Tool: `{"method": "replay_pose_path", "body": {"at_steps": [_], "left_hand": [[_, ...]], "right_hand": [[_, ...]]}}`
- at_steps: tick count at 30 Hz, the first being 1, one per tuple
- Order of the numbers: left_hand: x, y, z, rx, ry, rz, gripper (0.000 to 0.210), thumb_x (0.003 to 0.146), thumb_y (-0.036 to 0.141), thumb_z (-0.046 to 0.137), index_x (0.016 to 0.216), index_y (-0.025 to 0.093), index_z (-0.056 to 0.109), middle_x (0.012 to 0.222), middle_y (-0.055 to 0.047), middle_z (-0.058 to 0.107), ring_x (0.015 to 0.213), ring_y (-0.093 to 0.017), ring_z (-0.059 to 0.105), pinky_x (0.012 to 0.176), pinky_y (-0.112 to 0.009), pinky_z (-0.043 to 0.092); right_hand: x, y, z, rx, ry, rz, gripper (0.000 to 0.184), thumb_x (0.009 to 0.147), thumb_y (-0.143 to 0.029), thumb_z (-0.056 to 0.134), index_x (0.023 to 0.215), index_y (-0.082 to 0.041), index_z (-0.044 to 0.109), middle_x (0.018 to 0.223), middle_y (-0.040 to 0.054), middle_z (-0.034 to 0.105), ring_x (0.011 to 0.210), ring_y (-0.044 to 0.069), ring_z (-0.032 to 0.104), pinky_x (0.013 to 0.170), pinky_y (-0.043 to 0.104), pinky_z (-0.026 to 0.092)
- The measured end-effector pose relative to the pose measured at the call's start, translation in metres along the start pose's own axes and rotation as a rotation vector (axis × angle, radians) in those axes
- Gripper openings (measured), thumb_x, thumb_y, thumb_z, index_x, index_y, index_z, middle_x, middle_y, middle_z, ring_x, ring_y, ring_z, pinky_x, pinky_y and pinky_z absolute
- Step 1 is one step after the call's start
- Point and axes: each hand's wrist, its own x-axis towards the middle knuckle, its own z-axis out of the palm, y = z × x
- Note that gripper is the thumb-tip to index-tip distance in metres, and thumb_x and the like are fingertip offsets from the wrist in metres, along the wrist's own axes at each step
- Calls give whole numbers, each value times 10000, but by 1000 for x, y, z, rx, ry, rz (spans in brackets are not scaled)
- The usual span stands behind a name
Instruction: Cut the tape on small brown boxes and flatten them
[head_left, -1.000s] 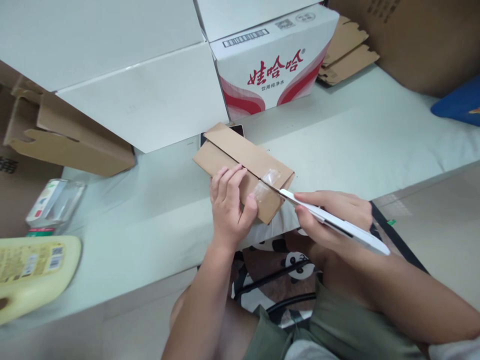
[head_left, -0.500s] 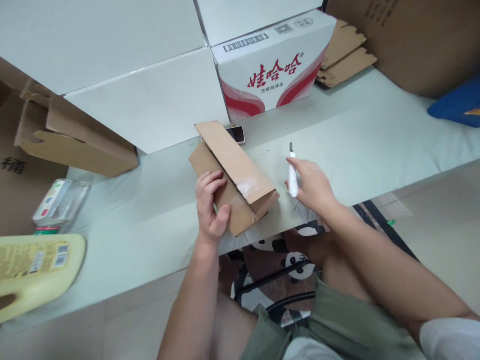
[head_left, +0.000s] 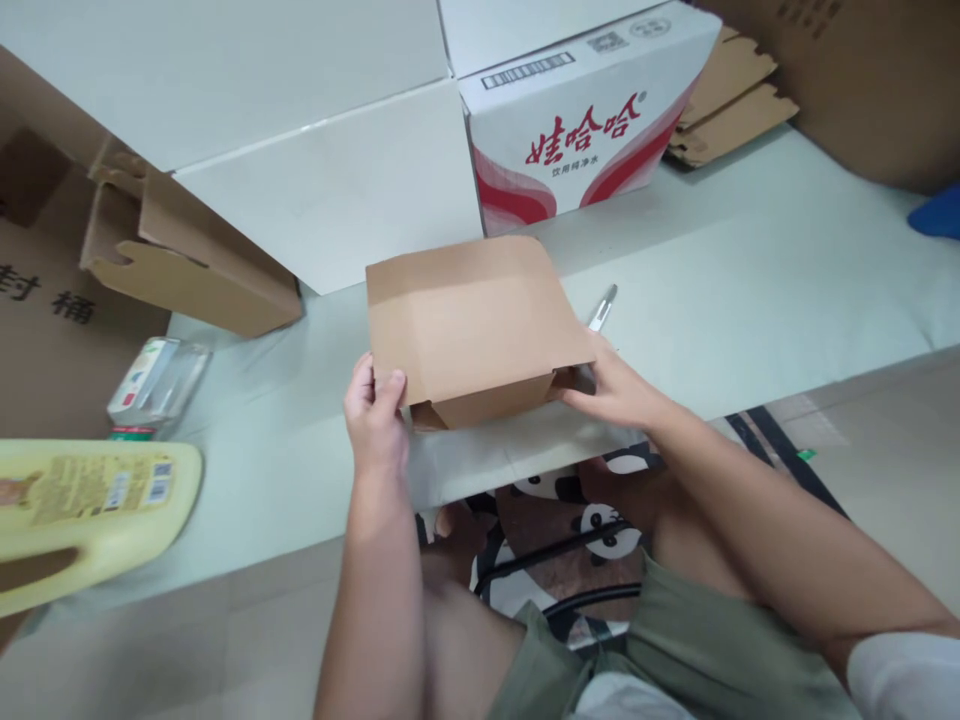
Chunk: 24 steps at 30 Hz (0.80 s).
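The inside of the cardboard box (head_left: 476, 315) is hidden by its broad top panel; only dark gaps show at both ends of its near side. The box is at the centre of the frame, on the pale table (head_left: 765, 270). Its long axis runs roughly left to right, dipping slightly to the right, with the near side facing the bottom of the frame.

The left hand (head_left: 377, 420) pinches the panel's lower-left corner, thumb on top. The right hand (head_left: 619, 385) is at the right end, thumb by the gap; its fingertips are partly hidden, so I cannot tell whether it grips.

One knife (head_left: 603, 307) lies just beyond the right hand, partly covered. Two bottles are at left: one clear bottle (head_left: 161, 385), and one yellow bottle (head_left: 112, 500) cut off by the frame's edge.
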Motion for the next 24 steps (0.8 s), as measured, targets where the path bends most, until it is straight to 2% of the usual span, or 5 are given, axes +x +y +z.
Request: {"method": "replay_pose_path", "body": {"at_steps": [3, 7, 17, 20, 24], "left_hand": [[-2, 1, -3, -176, 61, -176, 478, 734, 573, 747, 1063, 241, 647, 1082, -87, 706, 990, -253, 696, 854, -376, 570], [-5, 2, -4, -116, 38, -181, 486, 785, 669, 648, 1036, 256, 601, 1023, -74, 688, 950, -243, 688, 796, -362, 563], [-7, 21, -5, -155, 0, -280, 379, 699, 535, 755, 860, 210, 648, 606, 21, 603, 480, -123, 537, 436, -233, 400], [-3, 16, -8, -219, -7, -237, 333, 735, 495, 689, 914, 214, 698, 687, -17, 667, 599, -163, 643, 526, -270, 503], [3, -9, -15, 49, -60, -74, 431, 731, 466, 776, 1076, 223, 688, 1073, -92, 748, 1025, -259, 711, 819, -370, 599]], "right_hand": [[4, -5, 12, 246, 82, 14, 561, 805, -435, 679, 1308, -209, 580, 1353, 158, 648, 1295, 347, 595, 1098, 561, 467], [4, -4, 23, 438, 200, 112, 607, 758, -507, 761, 1256, -208, 584, 1174, 126, 715, 1081, 287, 686, 905, 448, 573], [3, -13, 13, 524, 496, 224, 374, 885, -588, 571, 860, -220, 631, 759, 9, 637, 692, 179, 606, 639, 312, 511], [5, -8, 13, 542, 637, 275, 295, 887, -525, 552, 850, -237, 604, 733, -9, 596, 671, 172, 586, 622, 294, 490], [-1, -5, 8, 552, 690, 213, 275, 840, -516, 570, 802, -245, 599, 700, -9, 564, 637, 175, 552, 601, 303, 466]]}}
